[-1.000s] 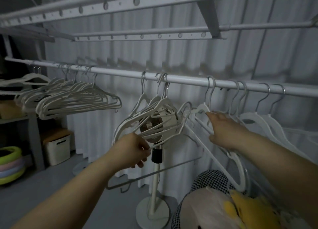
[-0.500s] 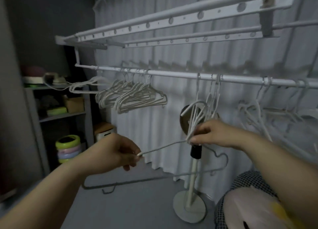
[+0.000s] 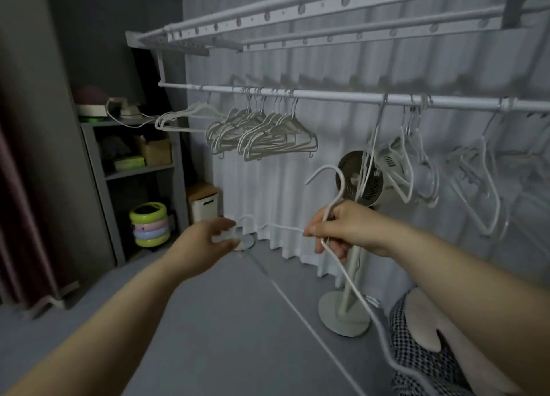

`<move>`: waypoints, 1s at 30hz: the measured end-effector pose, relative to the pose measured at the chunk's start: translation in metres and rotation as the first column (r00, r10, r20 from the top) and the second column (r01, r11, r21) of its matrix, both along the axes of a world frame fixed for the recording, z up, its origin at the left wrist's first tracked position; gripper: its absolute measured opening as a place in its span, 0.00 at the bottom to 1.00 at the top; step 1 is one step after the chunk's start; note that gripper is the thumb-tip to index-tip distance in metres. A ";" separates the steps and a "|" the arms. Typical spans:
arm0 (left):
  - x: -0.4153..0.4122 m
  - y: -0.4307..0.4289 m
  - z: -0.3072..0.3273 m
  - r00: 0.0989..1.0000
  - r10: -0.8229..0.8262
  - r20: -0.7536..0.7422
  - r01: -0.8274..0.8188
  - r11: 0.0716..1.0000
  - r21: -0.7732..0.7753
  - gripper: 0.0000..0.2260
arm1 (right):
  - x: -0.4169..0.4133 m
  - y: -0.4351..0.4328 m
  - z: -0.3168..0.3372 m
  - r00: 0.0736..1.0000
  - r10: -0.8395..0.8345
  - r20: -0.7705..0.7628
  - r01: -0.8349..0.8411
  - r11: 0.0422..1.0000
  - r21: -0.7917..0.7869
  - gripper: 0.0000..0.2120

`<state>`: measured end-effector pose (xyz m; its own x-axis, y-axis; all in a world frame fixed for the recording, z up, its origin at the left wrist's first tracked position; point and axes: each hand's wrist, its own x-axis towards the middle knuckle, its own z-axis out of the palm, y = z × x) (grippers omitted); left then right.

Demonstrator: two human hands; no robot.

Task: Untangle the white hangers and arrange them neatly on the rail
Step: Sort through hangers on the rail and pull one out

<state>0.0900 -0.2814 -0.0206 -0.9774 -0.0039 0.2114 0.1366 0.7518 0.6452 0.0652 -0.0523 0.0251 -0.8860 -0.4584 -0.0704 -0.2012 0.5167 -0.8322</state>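
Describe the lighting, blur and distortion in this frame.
Head view: dim, flat light; the left hand is smeared by motion, its grip unreadable; the right hand and the white hanger it holds are sharper; the wide-angle lens bows the rail.

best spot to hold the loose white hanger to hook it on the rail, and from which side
I'd grip the loose white hanger at its neck, just under the hook, where the right hand pinches it. Come from below and the right: the hook stands upright with its mouth facing left, so the fingers stay clear of the part that goes over the rail.
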 end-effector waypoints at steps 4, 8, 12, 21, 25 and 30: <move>0.018 0.013 0.001 0.962 -0.229 0.147 0.186 0.948 0.259 0.12 | 0.002 -0.018 -0.005 0.997 -0.080 0.009 0.081 0.996 -0.036 0.10; 0.037 0.033 0.011 0.902 -0.371 0.221 0.281 0.893 0.352 0.07 | 0.001 -0.030 -0.007 0.984 -0.161 -0.081 0.161 0.987 -0.011 0.13; 0.044 0.049 0.015 0.908 -0.363 0.210 0.327 0.926 0.188 0.18 | 0.003 -0.032 -0.007 0.969 -0.203 -0.144 0.208 0.978 0.024 0.14; 0.027 0.081 0.019 0.935 -0.340 0.098 0.320 0.930 0.180 0.05 | 0.009 0.027 0.004 0.929 -0.281 -0.242 0.297 0.955 0.031 0.12; 0.013 0.115 0.019 0.905 -0.415 0.099 0.382 0.891 0.245 0.06 | 0.005 0.080 0.013 0.720 -0.507 -0.475 0.548 0.835 -0.061 0.10; -0.006 0.165 0.027 0.870 -0.484 0.099 0.411 0.821 0.397 0.10 | -0.009 0.143 0.022 0.496 -0.552 -0.670 0.802 0.588 0.109 0.14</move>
